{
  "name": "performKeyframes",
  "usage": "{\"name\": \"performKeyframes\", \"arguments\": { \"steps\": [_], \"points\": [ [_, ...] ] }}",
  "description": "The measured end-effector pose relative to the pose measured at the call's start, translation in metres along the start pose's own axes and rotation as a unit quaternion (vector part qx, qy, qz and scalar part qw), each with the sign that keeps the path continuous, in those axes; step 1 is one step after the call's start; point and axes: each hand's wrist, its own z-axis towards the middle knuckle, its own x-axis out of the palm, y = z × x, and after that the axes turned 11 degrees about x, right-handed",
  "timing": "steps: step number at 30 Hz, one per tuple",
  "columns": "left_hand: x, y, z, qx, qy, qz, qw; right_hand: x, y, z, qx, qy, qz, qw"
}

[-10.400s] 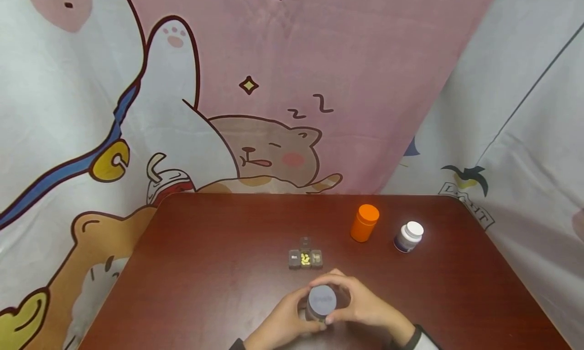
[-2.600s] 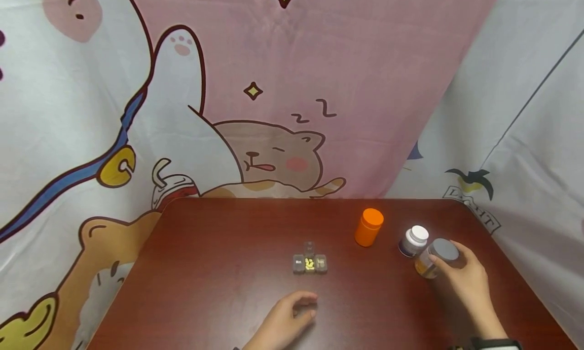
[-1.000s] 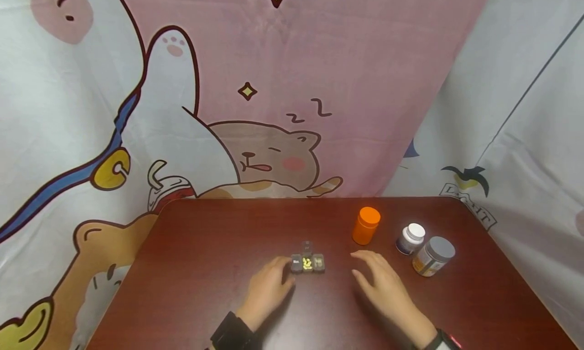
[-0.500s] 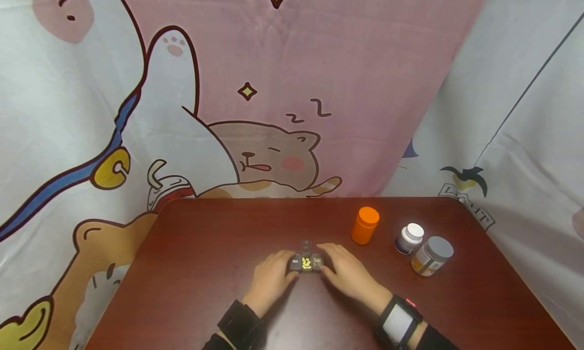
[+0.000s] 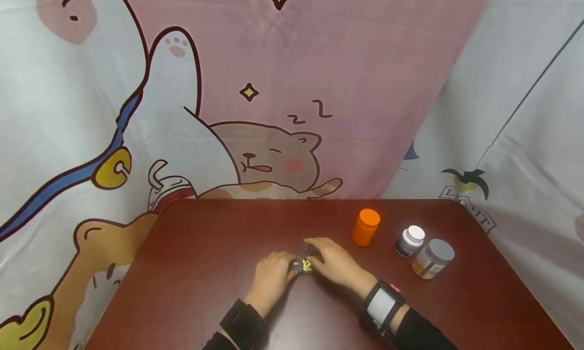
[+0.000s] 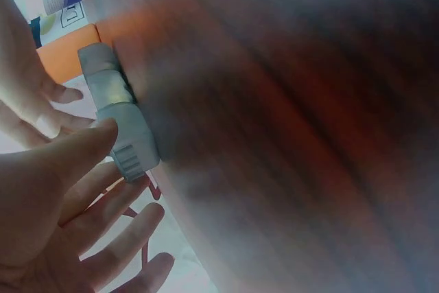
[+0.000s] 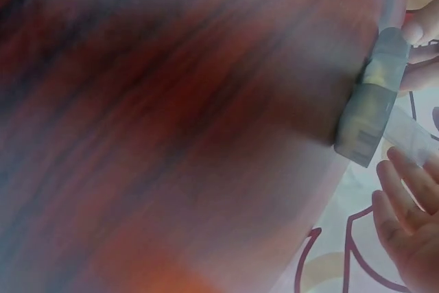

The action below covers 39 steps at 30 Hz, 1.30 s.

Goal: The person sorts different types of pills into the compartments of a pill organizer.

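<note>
A small grey pill organizer lies mid-table with its middle compartment's lid raised and yellow pills inside. My left hand pinches its left end; the left wrist view shows the thumb across the near side of the organizer and fingers behind. My right hand reaches over the right compartment, partly hiding it. In the right wrist view, the fingers of my right hand are extended beside the clear raised lid, the index finger at its edge.
An orange bottle, a white bottle and a grey-lidded jar stand at the right of the brown table. A cartoon-printed cloth hangs behind the table.
Earlier my right hand put the grey-lidded jar down beside the white bottle. Both hands then came to the pill organizer; in the last half second the right moved left and farther to the raised lid.
</note>
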Motion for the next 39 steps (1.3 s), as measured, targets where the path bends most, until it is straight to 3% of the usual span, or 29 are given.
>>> {"name": "performKeyframes", "arguments": {
  "steps": [10, 18, 24, 34, 39],
  "points": [
    [-0.002, -0.001, 0.0, 0.006, 0.008, 0.008, 0.9999, -0.005, 0.015, -0.023, -0.051, -0.004, -0.07, 0.9963],
    [-0.003, -0.004, 0.002, 0.009, 0.013, 0.037, 0.9992, -0.001, 0.021, -0.039, -0.086, 0.014, -0.167, 0.982],
    [-0.003, -0.005, 0.002, 0.014, 0.015, 0.043, 0.9988, 0.001, 0.022, -0.046, -0.096, 0.011, -0.205, 0.9741],
    [-0.004, 0.0, 0.0, 0.007, 0.006, -0.011, 0.9999, 0.013, 0.02, -0.046, -0.138, -0.057, -0.247, 0.9574],
    [-0.002, 0.007, 0.0, -0.022, 0.028, -0.074, 0.9966, 0.012, 0.018, -0.043, -0.133, -0.053, -0.233, 0.9619]
  ]
}}
